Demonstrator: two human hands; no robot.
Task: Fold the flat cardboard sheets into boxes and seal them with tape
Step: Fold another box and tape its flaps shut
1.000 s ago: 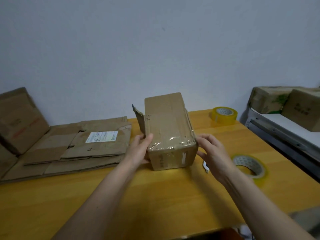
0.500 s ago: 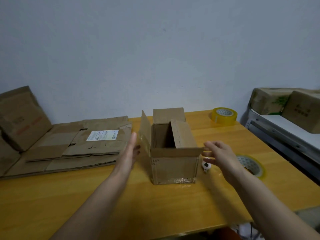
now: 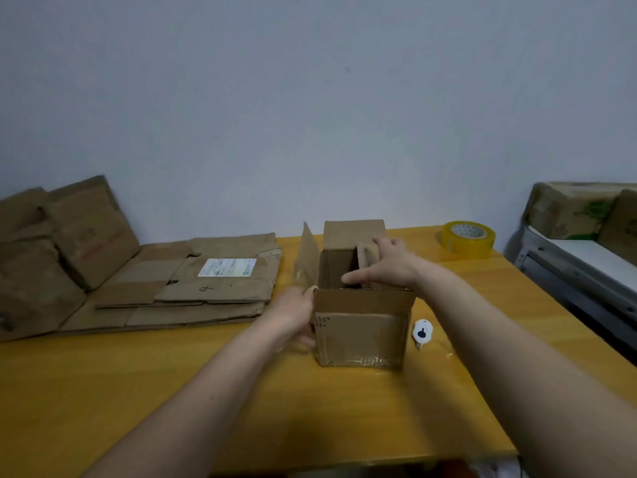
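The small brown cardboard box [image 3: 362, 326] stands upright mid-desk, bottom taped, right hand [image 3: 389, 263] gripping its right top flap, left hand [image 3: 296, 308] holding the near-left corner; advisable to fold both short flaps fully before the long ones.

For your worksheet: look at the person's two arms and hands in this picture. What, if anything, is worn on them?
Nothing shows on either. The left hand and right hand are bare, without gloves, and no rings or watch are visible. Both forearms are uncovered, with no sleeve in view.
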